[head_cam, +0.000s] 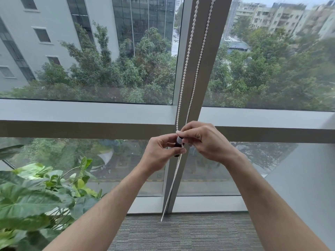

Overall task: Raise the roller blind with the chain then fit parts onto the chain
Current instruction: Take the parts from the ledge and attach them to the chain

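Note:
A white bead chain (188,57) hangs in two strands in front of the window's vertical mullion (203,73) and runs down almost to the floor. At chest height both hands meet on it. My left hand (161,153) pinches a small part with a dark body and a translucent white cap (178,143) against the chain. My right hand (203,140) grips the chain and the top of that part from the right with its fingertips. The roller blind itself is out of view above.
A leafy potted plant (36,196) stands at the lower left near the glass. Grey carpet (181,232) covers the floor below the window. A horizontal window rail (81,129) crosses at hand height.

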{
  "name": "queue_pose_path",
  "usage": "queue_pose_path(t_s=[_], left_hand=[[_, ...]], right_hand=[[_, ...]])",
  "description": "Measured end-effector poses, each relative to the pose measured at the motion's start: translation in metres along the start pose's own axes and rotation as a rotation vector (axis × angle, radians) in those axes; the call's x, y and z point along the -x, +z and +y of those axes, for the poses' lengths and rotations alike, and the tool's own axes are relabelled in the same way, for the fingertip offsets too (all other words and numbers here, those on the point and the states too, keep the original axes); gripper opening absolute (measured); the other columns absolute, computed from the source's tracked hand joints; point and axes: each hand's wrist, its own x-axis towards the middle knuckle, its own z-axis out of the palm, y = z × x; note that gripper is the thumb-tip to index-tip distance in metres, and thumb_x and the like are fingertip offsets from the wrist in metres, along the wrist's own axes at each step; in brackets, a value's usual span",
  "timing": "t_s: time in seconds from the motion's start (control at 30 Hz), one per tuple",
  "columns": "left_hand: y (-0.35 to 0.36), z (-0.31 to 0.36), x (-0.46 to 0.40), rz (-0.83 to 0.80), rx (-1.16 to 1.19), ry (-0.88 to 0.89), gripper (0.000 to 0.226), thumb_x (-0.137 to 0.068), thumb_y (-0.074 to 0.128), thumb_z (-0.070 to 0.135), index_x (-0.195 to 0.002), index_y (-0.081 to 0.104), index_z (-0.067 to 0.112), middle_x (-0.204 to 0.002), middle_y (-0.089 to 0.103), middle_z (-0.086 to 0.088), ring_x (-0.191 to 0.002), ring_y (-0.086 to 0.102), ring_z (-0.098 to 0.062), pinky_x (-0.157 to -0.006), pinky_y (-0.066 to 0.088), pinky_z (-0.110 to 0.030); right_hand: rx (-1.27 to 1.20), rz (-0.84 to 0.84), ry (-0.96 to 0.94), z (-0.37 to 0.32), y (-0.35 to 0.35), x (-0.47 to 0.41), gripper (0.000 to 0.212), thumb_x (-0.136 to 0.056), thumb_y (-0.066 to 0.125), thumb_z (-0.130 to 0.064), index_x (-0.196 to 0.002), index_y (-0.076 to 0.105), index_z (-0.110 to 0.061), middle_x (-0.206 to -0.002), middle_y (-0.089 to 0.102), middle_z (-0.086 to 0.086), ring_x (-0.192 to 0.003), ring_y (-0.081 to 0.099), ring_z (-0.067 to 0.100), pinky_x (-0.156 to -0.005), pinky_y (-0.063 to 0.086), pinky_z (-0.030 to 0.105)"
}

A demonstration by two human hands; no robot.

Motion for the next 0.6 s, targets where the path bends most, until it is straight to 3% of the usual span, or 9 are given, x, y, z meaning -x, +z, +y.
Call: queue_pose_path(t_s=[0.13, 0.3, 0.43, 0.6], left_hand=[[-0.001, 0.001, 0.0, -0.04, 0.058, -0.029, 0.026, -0.077, 0.077, -0.004, -0.094, 0.077, 0.016, -0.08, 0.071, 0.001, -0.072, 0.066, -0.012, -0.068, 0.056, -0.026], [-0.005, 0.003, -0.001, -0.118, 0.11, -0.066, 0.016, -0.08, 0.074, -0.005, -0.092, 0.074, 0.006, -0.083, 0.066, -0.012, -0.072, 0.062, -0.018, -0.068, 0.058, -0.032], [-0.005, 0.007, -0.001, -0.122, 0.116, -0.079, 0.016, -0.081, 0.073, -0.007, -0.09, 0.074, 0.006, -0.083, 0.066, -0.013, -0.072, 0.061, -0.019, -0.069, 0.059, -0.033], [-0.004, 0.012, 0.0, -0.112, 0.137, -0.093, 0.025, -0.08, 0.072, -0.01, -0.095, 0.075, 0.01, -0.082, 0.069, -0.008, -0.071, 0.062, -0.018, -0.067, 0.059, -0.032]], right_hand=[[-0.011, 0.001, 0.028, 0.0, -0.001, -0.003, 0.02, -0.088, 0.07, -0.003, -0.106, 0.078, -0.009, -0.094, 0.069, -0.002, -0.071, 0.058, -0.011, -0.073, 0.046, 0.014], [-0.027, -0.075, 0.045, -0.005, -0.011, -0.009, 0.02, -0.086, 0.074, -0.007, -0.105, 0.078, -0.009, -0.093, 0.073, 0.002, -0.071, 0.063, -0.001, -0.071, 0.054, 0.021], [0.023, -0.081, 0.058, -0.008, -0.013, -0.014, 0.017, -0.084, 0.078, -0.014, -0.101, 0.079, -0.012, -0.086, 0.068, -0.008, -0.071, 0.06, -0.01, -0.07, 0.046, 0.009], [0.03, -0.081, 0.078, -0.011, -0.012, -0.014, 0.014, -0.082, 0.079, -0.018, -0.095, 0.079, -0.013, -0.081, 0.064, -0.015, -0.073, 0.061, -0.006, -0.069, 0.043, 0.008]])
